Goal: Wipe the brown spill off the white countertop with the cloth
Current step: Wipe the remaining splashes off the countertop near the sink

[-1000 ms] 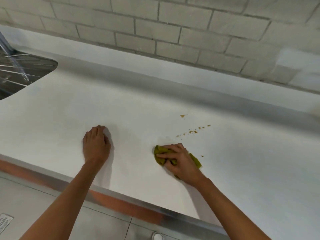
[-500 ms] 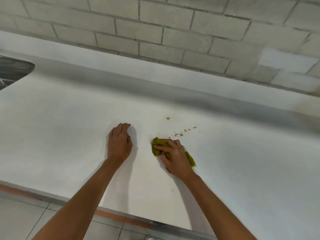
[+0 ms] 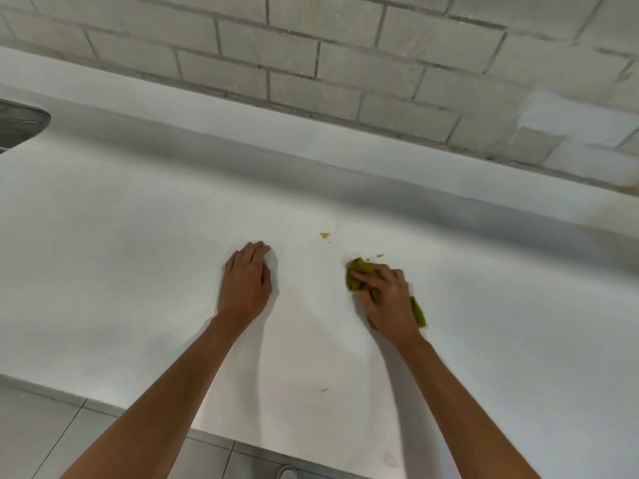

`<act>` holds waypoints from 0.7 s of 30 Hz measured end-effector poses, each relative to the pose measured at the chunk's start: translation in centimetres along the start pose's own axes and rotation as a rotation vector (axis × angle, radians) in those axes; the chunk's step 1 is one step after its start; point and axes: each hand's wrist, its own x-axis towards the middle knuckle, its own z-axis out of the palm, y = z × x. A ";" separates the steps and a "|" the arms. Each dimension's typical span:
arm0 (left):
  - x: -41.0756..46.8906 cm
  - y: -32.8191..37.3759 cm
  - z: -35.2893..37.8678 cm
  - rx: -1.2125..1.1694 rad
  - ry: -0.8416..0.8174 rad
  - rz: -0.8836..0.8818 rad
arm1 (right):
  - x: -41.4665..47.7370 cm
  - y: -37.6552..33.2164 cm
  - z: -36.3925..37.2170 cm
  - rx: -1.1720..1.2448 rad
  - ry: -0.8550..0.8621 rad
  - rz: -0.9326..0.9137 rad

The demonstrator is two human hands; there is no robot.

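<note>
Right hand (image 3: pixel 389 302), fingers pressing the bunched cloth (image 3: pixel 356 276) onto the surface (image 3: pixel 138 271), is nearer the brown spill (image 3: pixel 324 235) at eleven o'clock; left hand (image 3: pixel 246 281) lies flat.

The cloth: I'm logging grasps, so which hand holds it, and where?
The right hand presses the green cloth from above at its middle, ends sticking out. The left hand lies flat, empty.

Crumpled green cloth (image 3: pixel 356 276) beside brown spill (image 3: pixel 324 235) on countertop (image 3: pixel 138 254)
</note>
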 end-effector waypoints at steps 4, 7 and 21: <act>0.1 0.2 0.1 0.015 -0.002 -0.002 | 3.7 -1.0 1.0 -0.043 0.035 0.118; 0.0 0.0 0.2 0.020 -0.005 -0.003 | 3.8 -3.1 2.1 -0.015 -0.039 -0.001; 0.1 -0.1 0.6 0.035 0.000 -0.003 | 5.2 -0.8 1.0 -0.080 0.009 0.147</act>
